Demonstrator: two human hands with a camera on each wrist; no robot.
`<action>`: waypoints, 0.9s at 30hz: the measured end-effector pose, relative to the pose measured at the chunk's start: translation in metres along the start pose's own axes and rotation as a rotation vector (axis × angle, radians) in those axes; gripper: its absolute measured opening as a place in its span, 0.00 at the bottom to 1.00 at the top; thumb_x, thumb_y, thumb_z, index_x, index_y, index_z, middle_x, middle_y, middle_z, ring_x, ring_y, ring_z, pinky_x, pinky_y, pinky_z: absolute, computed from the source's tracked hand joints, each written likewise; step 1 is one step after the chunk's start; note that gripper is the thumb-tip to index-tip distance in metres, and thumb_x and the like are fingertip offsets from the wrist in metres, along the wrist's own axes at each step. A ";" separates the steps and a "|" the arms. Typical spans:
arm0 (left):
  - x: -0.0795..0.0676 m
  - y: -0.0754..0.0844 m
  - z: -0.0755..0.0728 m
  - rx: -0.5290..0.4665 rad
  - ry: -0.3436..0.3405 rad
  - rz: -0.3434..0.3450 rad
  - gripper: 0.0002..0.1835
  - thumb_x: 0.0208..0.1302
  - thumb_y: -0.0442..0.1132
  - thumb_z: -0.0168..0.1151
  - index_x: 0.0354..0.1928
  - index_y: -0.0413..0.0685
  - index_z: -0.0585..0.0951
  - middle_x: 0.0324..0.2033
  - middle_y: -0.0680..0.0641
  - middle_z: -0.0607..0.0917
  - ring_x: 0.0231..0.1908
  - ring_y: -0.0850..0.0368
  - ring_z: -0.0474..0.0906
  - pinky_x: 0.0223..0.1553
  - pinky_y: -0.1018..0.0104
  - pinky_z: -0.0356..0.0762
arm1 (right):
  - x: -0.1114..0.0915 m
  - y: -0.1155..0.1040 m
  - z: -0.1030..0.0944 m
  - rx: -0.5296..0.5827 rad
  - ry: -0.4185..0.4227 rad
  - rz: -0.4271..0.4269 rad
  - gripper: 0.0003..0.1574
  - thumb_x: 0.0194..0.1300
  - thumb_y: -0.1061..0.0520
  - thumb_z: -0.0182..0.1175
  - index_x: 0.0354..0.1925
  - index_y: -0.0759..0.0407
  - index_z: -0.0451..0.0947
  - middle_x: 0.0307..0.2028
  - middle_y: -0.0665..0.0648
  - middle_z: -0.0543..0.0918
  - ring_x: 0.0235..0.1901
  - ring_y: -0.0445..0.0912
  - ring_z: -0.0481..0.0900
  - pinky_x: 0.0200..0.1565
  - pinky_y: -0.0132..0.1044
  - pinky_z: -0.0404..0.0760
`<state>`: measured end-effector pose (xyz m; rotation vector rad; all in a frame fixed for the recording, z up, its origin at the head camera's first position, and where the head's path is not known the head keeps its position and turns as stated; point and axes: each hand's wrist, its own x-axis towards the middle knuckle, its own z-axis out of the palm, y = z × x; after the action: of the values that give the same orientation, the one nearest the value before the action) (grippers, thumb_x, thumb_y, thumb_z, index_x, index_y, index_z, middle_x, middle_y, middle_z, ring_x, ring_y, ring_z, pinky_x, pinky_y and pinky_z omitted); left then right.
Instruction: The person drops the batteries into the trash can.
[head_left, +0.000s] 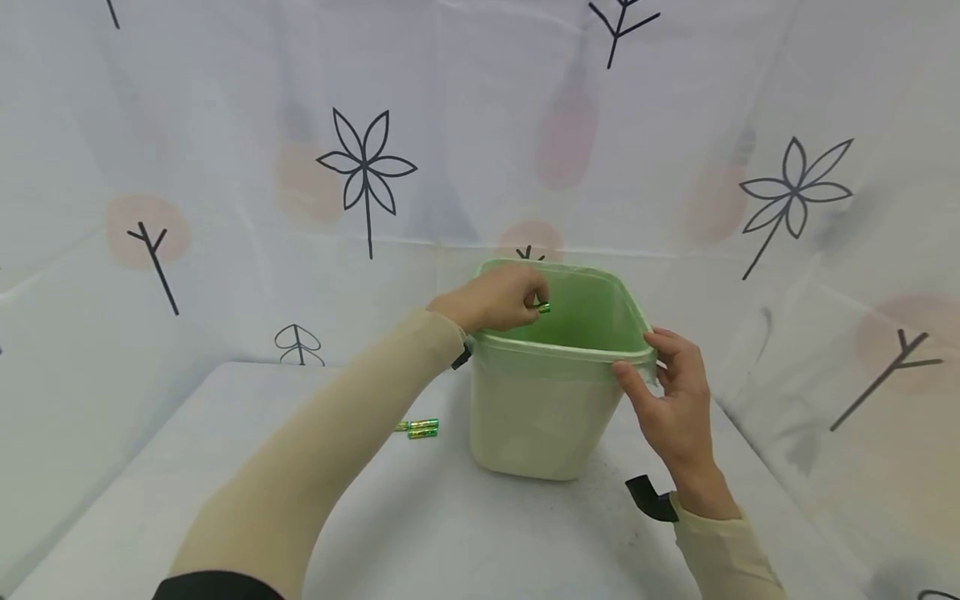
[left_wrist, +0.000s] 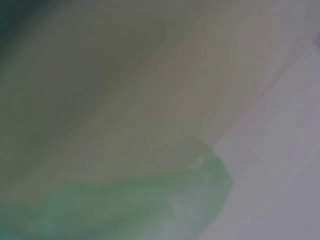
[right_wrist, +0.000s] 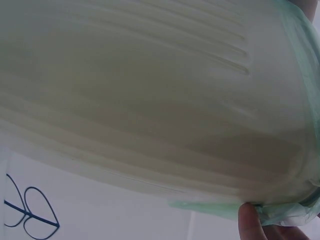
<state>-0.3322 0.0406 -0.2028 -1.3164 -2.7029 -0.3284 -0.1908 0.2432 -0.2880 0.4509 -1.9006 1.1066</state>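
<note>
A pale green trash bin point(head_left: 543, 417) stands on the table, with a thin green bag point(head_left: 570, 350) lining it and folded over its rim. My left hand point(head_left: 495, 298) reaches over the bin's left rim and pinches a small green battery point(head_left: 543, 307) above the opening. At the right corner of the rim, my right hand point(head_left: 677, 408) grips the edge and bag with thumb and fingers. The bin's wall point(right_wrist: 125, 100) fills most of the right wrist view, with fingertips point(right_wrist: 249, 220) at the bag's edge. Only blurred bin and bag point(left_wrist: 135, 205) show in the left wrist view.
Several green batteries point(head_left: 423, 424) lie on the white table point(head_left: 450, 533) left of the bin, partly hidden by my left sleeve point(head_left: 322, 433). A white patterned cloth point(head_left: 465, 125) hangs behind the table and along its sides.
</note>
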 end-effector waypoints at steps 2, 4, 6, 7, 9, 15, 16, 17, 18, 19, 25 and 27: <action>0.001 0.001 0.001 0.009 -0.018 -0.010 0.11 0.62 0.35 0.60 0.46 0.48 0.82 0.37 0.52 0.81 0.37 0.61 0.73 0.44 0.68 0.73 | 0.000 0.000 0.000 0.002 0.001 -0.005 0.29 0.52 0.76 0.63 0.53 0.79 0.67 0.55 0.73 0.68 0.51 0.40 0.74 0.50 0.23 0.71; 0.001 0.001 0.002 0.018 -0.036 -0.021 0.10 0.62 0.35 0.61 0.46 0.49 0.82 0.39 0.53 0.81 0.39 0.62 0.74 0.44 0.68 0.73 | 0.000 0.000 0.000 -0.001 0.003 -0.002 0.29 0.52 0.76 0.64 0.53 0.79 0.67 0.55 0.72 0.68 0.51 0.40 0.74 0.51 0.23 0.71; 0.001 0.002 0.003 0.023 -0.048 -0.028 0.10 0.63 0.35 0.60 0.46 0.49 0.82 0.40 0.53 0.81 0.39 0.62 0.74 0.44 0.68 0.73 | 0.001 0.000 0.000 0.001 0.003 -0.002 0.29 0.52 0.76 0.64 0.53 0.79 0.67 0.55 0.72 0.68 0.51 0.40 0.74 0.51 0.23 0.71; 0.001 0.002 0.003 0.022 -0.050 -0.030 0.10 0.63 0.35 0.60 0.46 0.50 0.82 0.41 0.53 0.81 0.39 0.62 0.74 0.44 0.68 0.73 | 0.001 0.000 0.001 0.002 0.003 -0.003 0.29 0.52 0.76 0.64 0.53 0.79 0.67 0.54 0.73 0.68 0.51 0.40 0.74 0.51 0.23 0.71; 0.001 0.003 0.003 0.020 -0.050 -0.032 0.10 0.63 0.35 0.60 0.46 0.50 0.82 0.41 0.53 0.81 0.39 0.62 0.74 0.43 0.68 0.73 | 0.001 0.000 0.000 0.002 0.004 -0.004 0.29 0.52 0.76 0.64 0.53 0.80 0.66 0.54 0.73 0.68 0.51 0.41 0.74 0.51 0.23 0.71; -0.001 0.005 0.001 0.025 -0.057 -0.039 0.10 0.64 0.37 0.60 0.47 0.49 0.81 0.43 0.52 0.81 0.40 0.61 0.75 0.45 0.67 0.74 | 0.001 -0.001 0.001 -0.002 0.002 -0.003 0.29 0.52 0.76 0.63 0.53 0.79 0.66 0.54 0.73 0.68 0.51 0.41 0.74 0.51 0.23 0.71; -0.002 0.005 0.001 0.026 -0.059 -0.043 0.11 0.65 0.37 0.60 0.48 0.49 0.81 0.43 0.51 0.81 0.40 0.61 0.75 0.45 0.67 0.74 | 0.001 -0.001 0.001 -0.004 0.000 -0.002 0.29 0.52 0.76 0.63 0.53 0.79 0.66 0.55 0.73 0.68 0.51 0.41 0.74 0.51 0.23 0.71; -0.002 0.005 0.001 0.027 -0.062 -0.047 0.12 0.65 0.38 0.60 0.49 0.49 0.81 0.44 0.51 0.81 0.41 0.61 0.75 0.45 0.67 0.74 | 0.002 -0.001 0.001 -0.005 -0.001 -0.002 0.29 0.53 0.75 0.63 0.53 0.79 0.67 0.55 0.73 0.68 0.51 0.41 0.74 0.51 0.23 0.71; -0.002 0.005 0.001 0.027 -0.066 -0.052 0.13 0.65 0.38 0.59 0.50 0.48 0.80 0.44 0.50 0.81 0.41 0.61 0.75 0.46 0.67 0.74 | 0.002 -0.001 0.001 -0.008 -0.002 -0.003 0.29 0.53 0.75 0.63 0.53 0.79 0.67 0.55 0.73 0.68 0.51 0.40 0.74 0.51 0.23 0.71; -0.001 0.004 0.001 0.027 -0.070 -0.057 0.13 0.65 0.39 0.59 0.52 0.48 0.80 0.45 0.50 0.81 0.42 0.60 0.75 0.46 0.66 0.74 | 0.002 -0.001 0.001 -0.010 -0.003 -0.004 0.29 0.53 0.75 0.63 0.53 0.79 0.67 0.55 0.73 0.68 0.51 0.41 0.74 0.51 0.23 0.71; -0.001 0.004 0.000 0.028 -0.065 -0.061 0.15 0.66 0.39 0.57 0.53 0.48 0.79 0.47 0.50 0.81 0.44 0.60 0.76 0.48 0.66 0.74 | 0.002 -0.001 0.001 -0.012 -0.005 -0.001 0.29 0.53 0.75 0.63 0.53 0.79 0.67 0.55 0.72 0.68 0.51 0.41 0.74 0.51 0.23 0.71; -0.003 0.005 -0.002 0.029 -0.054 -0.047 0.15 0.67 0.40 0.56 0.53 0.48 0.79 0.46 0.50 0.81 0.45 0.60 0.76 0.49 0.66 0.73 | 0.001 -0.001 0.000 0.001 -0.006 0.002 0.29 0.53 0.76 0.63 0.53 0.79 0.66 0.55 0.72 0.67 0.51 0.41 0.74 0.51 0.23 0.71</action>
<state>-0.3270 0.0409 -0.2006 -1.2746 -2.7756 -0.2602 -0.1909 0.2424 -0.2865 0.4532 -1.9060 1.1084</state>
